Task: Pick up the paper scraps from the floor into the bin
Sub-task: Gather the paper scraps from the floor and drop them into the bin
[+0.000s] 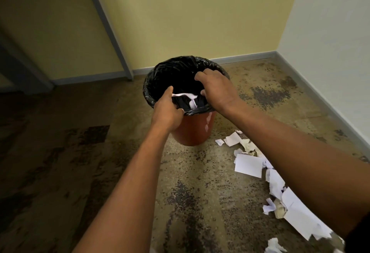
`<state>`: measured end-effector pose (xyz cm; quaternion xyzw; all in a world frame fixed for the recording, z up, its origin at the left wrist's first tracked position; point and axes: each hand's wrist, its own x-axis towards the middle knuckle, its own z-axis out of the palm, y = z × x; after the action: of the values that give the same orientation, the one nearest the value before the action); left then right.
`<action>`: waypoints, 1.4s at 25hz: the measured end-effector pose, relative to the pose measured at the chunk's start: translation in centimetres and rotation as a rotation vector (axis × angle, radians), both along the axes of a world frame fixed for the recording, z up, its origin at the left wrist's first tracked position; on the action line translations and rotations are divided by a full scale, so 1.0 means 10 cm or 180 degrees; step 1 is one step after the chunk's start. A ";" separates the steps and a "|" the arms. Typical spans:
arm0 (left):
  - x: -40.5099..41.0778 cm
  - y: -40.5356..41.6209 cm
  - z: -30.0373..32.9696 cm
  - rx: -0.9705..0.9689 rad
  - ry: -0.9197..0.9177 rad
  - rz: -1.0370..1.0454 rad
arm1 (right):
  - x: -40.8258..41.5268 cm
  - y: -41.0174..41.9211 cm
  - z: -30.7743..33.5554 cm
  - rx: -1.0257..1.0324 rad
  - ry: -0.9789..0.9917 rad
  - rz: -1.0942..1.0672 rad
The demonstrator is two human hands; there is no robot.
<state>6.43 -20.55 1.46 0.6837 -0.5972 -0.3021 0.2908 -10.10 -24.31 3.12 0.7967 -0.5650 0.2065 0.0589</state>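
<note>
An orange-red bin (192,130) with a black liner (172,72) stands on the floor near the wall. My left hand (167,110) grips its near rim, thumb inside and fingers curled under the liner's edge. My right hand (216,90) hovers over the bin's mouth, palm down, fingers spread, with nothing held that I can see. White paper scraps (185,94) lie inside the bin between my hands. More white paper scraps (248,165) lie strewn on the floor to the right of the bin, partly hidden under my right forearm.
The speckled floor (192,202) is stained dark in patches. A yellow wall (190,16) with a grey skirting board runs behind the bin, and a white wall (330,42) closes the right side. A grey door frame (106,26) stands at the back left.
</note>
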 end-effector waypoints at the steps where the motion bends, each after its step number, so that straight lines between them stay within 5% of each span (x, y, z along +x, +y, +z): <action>1: 0.00 0.00 0.02 -0.0023 -0.0004 0.0018 | -0.05 0.04 0.01 0.0039 -0.0027 -0.0009; 7: -0.16 0.12 0.09 -0.0702 -0.0645 -0.0052 | -0.73 0.62 -0.03 0.0194 -0.0413 -0.0115; 11: -0.60 0.33 0.01 -0.1073 -0.0710 -0.0665 | -1.48 1.27 -0.40 0.0832 -0.0175 -0.0400; 19: -1.70 1.46 -1.05 0.0347 -0.1721 -0.3050 | -2.40 2.65 -1.39 0.2381 -0.0146 -0.1767; 23: -1.89 2.01 -1.73 0.0622 -0.1982 -0.4068 | -2.52 3.19 -1.81 0.3132 -0.0269 -0.1745; 28: -2.00 2.18 -2.04 0.0693 -0.2315 -0.4352 | -2.59 3.52 -2.12 0.3437 -0.0005 -0.1389; 35: -2.15 2.22 -2.21 0.0540 -0.2361 -0.4425 | -2.72 3.65 -2.37 0.3022 -0.0051 -0.1068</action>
<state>-15.03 1.62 -20.64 0.2299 -0.9203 -0.2115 -0.2356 -37.29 12.20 -20.57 0.6322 -0.7173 -0.0796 -0.2819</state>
